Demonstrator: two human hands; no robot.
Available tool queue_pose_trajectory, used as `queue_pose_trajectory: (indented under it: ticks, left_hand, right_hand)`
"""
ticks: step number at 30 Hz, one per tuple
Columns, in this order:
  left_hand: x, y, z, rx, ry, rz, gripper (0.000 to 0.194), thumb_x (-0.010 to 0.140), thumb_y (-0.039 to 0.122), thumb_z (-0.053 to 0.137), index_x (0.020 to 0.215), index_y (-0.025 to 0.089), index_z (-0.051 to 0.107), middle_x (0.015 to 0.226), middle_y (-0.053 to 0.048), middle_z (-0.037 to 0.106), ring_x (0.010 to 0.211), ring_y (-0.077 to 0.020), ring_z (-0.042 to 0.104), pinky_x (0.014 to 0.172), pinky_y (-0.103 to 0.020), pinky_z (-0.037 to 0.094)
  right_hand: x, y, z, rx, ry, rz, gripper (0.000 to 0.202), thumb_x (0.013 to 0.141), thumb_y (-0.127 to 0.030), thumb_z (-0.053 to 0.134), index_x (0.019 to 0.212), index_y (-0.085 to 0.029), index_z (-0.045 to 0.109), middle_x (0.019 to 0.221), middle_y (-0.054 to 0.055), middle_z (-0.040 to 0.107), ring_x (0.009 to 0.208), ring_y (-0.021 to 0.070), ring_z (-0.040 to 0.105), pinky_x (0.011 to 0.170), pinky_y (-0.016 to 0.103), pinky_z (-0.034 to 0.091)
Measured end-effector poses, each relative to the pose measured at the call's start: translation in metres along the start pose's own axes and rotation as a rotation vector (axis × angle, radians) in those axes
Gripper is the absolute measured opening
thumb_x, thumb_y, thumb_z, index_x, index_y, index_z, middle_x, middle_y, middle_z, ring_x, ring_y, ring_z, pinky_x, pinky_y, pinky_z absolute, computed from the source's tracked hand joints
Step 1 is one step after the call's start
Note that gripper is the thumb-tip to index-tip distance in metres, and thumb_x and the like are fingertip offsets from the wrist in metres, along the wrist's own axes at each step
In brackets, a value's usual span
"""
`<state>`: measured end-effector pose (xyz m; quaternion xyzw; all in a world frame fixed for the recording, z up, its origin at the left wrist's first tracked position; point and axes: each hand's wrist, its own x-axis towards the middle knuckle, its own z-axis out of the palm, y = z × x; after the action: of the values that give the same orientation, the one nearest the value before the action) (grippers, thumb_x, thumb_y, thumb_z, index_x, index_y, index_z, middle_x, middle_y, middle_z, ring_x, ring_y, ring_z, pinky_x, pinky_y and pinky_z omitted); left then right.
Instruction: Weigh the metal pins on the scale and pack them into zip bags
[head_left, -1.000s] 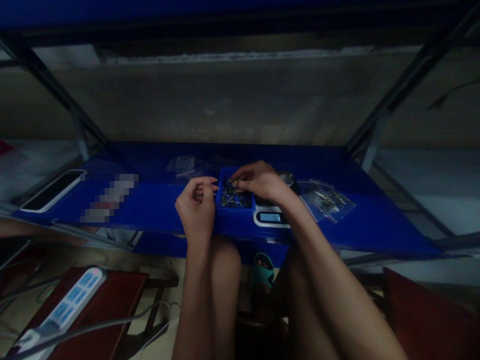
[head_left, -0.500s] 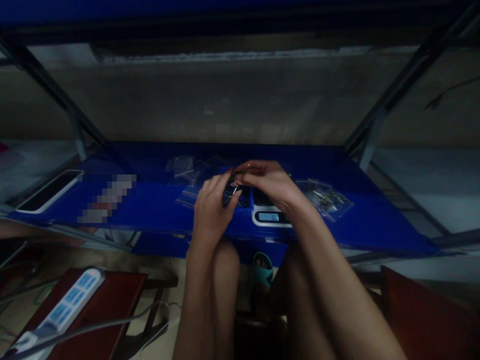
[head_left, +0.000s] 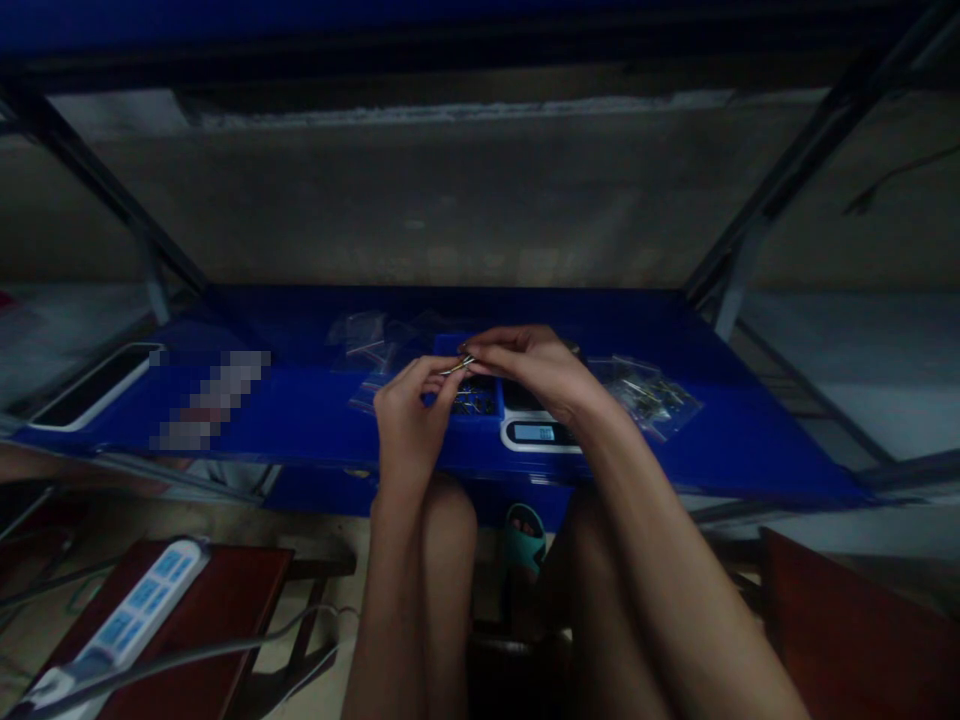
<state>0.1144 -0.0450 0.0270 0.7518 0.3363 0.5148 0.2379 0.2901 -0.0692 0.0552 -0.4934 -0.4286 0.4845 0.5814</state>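
Over a blue tray (head_left: 498,398) of small metal pieces, my two hands meet fingertip to fingertip. Thin, shiny, brass-coloured metal pieces (head_left: 466,362) lie between them; their exact kind is too small to tell. My left hand (head_left: 415,400) pinches one end with thumb and fingers. My right hand (head_left: 531,362) is closed around the other end, its fingertips partly hiding the pieces. Below my right wrist a white digital scale (head_left: 517,434) shows a reading near zero, its platform partly covered by the hand.
Clear plastic bags (head_left: 365,335) lie left of the tray, and a filled bag of metal pieces (head_left: 656,400) lies to the right. A white-framed phone-like device (head_left: 97,385) rests at the table's left end. A power strip (head_left: 142,605) sits on a wooden stool (head_left: 232,610) below.
My left hand has shifted slightly left and its fingertips have closed onto the metal pieces. More of the tray's contents now shows beneath the hands.
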Motion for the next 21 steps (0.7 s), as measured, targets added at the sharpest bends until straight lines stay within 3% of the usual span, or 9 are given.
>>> queue_pose_trajectory:
  ticks: [7,15,18,21]
  left_hand:
    - [-0.0002,0.002,0.0,-0.029,0.024,-0.019,0.005,0.093,0.021,0.075,0.094,0.02,0.08,0.092,-0.003,0.081,0.08,-0.0153,0.078,0.074,-0.024,0.062]
    - [-0.0001,-0.0036,-0.0005,-0.165,0.112,-0.208,0.009,0.089,0.027,0.078,0.091,0.019,0.079,0.081,-0.002,0.08,0.066,-0.0142,0.075,0.065,-0.023,0.059]
    - [0.0012,-0.0019,-0.0013,-0.256,0.173,-0.256,0.01,0.086,0.027,0.08,0.09,0.017,0.078,0.078,-0.003,0.079,0.065,-0.0142,0.075,0.065,-0.023,0.061]
    - [0.003,0.0007,-0.0015,-0.365,0.215,-0.293,0.011,0.083,0.026,0.081,0.088,0.016,0.077,0.074,-0.003,0.079,0.064,-0.0144,0.075,0.064,-0.024,0.062]
  right_hand:
    - [0.0004,0.0013,0.0046,-0.035,-0.013,-0.018,0.006,0.088,-0.015,0.08,0.086,-0.019,0.084,0.085,0.003,0.082,0.077,0.0148,0.079,0.084,0.028,0.067]
    - [0.0046,0.0041,0.0094,-0.076,0.018,-0.033,0.013,0.093,-0.022,0.076,0.081,-0.017,0.08,0.084,0.003,0.08,0.074,0.0141,0.078,0.076,0.024,0.066]
    - [0.0034,0.0051,0.0092,-0.24,-0.018,-0.087,0.019,0.098,-0.024,0.068,0.082,-0.017,0.077,0.079,0.003,0.078,0.072,0.0152,0.077,0.066,0.023,0.063]
    - [-0.0036,0.0013,0.0096,-0.615,-0.032,-0.249,0.024,0.102,-0.028,0.059,0.09,-0.019,0.078,0.084,0.004,0.08,0.076,0.0185,0.077,0.067,0.027,0.058]
